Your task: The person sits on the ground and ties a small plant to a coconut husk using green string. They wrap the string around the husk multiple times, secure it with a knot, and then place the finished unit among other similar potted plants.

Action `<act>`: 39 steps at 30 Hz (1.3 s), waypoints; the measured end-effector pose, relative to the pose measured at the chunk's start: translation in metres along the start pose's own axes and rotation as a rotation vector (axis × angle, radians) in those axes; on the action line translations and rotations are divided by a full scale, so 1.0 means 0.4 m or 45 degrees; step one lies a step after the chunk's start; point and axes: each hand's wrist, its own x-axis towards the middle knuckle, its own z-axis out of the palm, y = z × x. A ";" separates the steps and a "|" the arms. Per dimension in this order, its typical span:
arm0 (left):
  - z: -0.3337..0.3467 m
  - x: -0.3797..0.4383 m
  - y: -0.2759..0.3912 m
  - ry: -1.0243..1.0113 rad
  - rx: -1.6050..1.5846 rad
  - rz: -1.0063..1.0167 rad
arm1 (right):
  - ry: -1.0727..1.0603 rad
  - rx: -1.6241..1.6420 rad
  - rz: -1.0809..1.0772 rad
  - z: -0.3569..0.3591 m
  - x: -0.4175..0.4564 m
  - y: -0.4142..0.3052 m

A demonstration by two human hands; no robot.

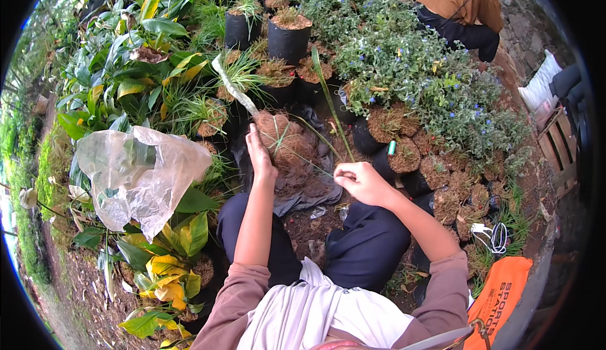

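A round ball of brown fibre (284, 144), crossed by green thread, sits in front of me above a dark plastic sheet (303, 201). My left hand (259, 152) lies flat along the ball's left side. From the ball a taut green thread (310, 161) runs to my right hand (356, 179), whose fingers pinch its end. A pale, curved stem or strip (233, 84) rises from the ball's upper left. Beyond my right hand stands a long narrow green leaf (329, 99); whether it joins the ball is unclear.
Black-bagged potted plants (289, 37) crowd the far side. A green thread spool (391, 148) rests on a pot at right. Clear plastic (142, 174) drapes over leaves at left. A white cable (494, 238) and an orange bag (502, 293) lie at right. Another person (461, 6) crouches far right.
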 end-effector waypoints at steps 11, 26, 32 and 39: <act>-0.025 0.018 0.025 -0.143 -0.241 -0.085 | 0.089 0.033 0.448 -0.162 -0.092 0.342; -0.001 -0.024 0.028 -0.059 -0.130 0.061 | 0.059 -0.102 0.059 0.020 0.156 0.041; 0.027 -0.058 0.046 0.023 -0.078 0.136 | -0.216 0.338 0.346 0.066 0.211 0.026; 0.003 -0.042 0.052 0.055 -0.073 0.205 | 0.056 0.369 0.091 0.033 0.158 -0.031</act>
